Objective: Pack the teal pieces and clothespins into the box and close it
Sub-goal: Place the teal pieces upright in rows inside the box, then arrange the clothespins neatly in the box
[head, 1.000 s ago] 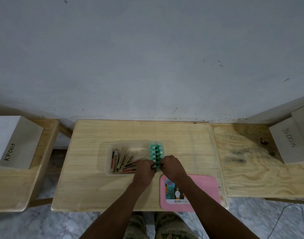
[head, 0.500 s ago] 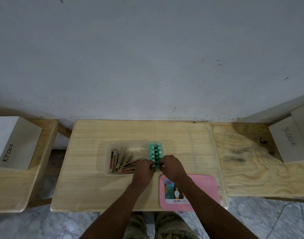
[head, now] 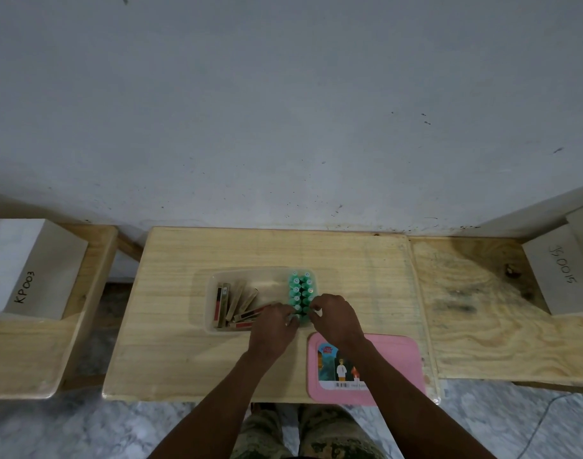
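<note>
Standing in two tight rows at the right end of the clear box [head: 214, 286], the teal pieces [head: 301, 291] look like small, light plastic pegs, stiff and smooth-sided, so they should slip or topple if pinched singly near the top; a hold low on both flanks of the cluster, squeezing the rows together, seems the safest way to shift or settle them. Both hands meet at the near end of that cluster: the left hand [head: 273, 326] has its fingertips curled against the pieces from the left, and the right hand [head: 336, 318] presses in from the right with its fingers bent, so the two together pinch the near pieces between them, though whether either hand alone has closed round a single piece is hidden by the knuckles. To the left, inside the same box, the clothespins [head: 232, 304] lie flat in a loose fan, wooden with red and dark markings, overlapping one another and partly under the left hand; they look light and rigid, easy to nudge flat by their long sides. Packing appears nearly done, with closing left. The pink lid [head: 396, 369] lies flat on the wooden table [head: 171, 359] just beside the box's near right corner, under the right forearm, its printed label facing up; it looks thin and slightly flexible, best lifted by an edge. Pale blocks marked with handwritten codes sit on the benches at either side, well apart.
</note>
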